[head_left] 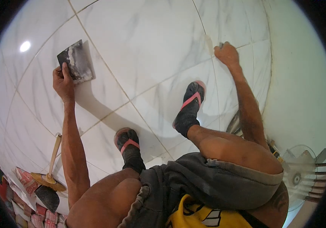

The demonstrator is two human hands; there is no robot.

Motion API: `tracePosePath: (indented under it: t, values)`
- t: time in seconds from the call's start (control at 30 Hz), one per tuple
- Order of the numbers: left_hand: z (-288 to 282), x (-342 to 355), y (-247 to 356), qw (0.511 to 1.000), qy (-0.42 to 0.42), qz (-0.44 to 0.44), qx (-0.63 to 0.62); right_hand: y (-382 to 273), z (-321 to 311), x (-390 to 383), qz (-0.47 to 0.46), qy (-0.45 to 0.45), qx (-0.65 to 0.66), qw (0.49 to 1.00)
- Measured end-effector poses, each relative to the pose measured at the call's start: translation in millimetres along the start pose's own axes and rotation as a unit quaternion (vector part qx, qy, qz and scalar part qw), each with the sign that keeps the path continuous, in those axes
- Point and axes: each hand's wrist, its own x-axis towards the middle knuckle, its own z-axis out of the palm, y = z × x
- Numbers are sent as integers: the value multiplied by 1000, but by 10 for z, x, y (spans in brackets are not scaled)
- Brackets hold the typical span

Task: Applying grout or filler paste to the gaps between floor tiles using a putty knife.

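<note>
Left of the right sandal, the left hand pinches a smeared sheet; tilting could drop its residue. Ahead-right of it, the right hand is curled, its hold unclear.

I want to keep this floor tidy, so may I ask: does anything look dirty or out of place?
Yes: the dark sheet in the left hand carries patchy whitish residue, so it looks dirty. Beside the right hand, a faint beige smear spreads wider than the tile joint.
</note>
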Motion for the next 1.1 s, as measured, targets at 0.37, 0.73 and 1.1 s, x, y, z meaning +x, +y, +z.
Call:
tracePosePath:
  t: [0.37, 0.73, 1.1]
  values:
    - [-21, -9, 5, 999, -10, -45, -1, -319, -201, 770, 55, -40, 399, 914]
    - [-61, -41, 97, 998, -14, -56, -9, -786, -43, 528, -266, 102, -73, 956]
    - [-11, -11, 109, 1000, -12, -18, 15, -937, -151, 398, -83, 37, -37, 995]
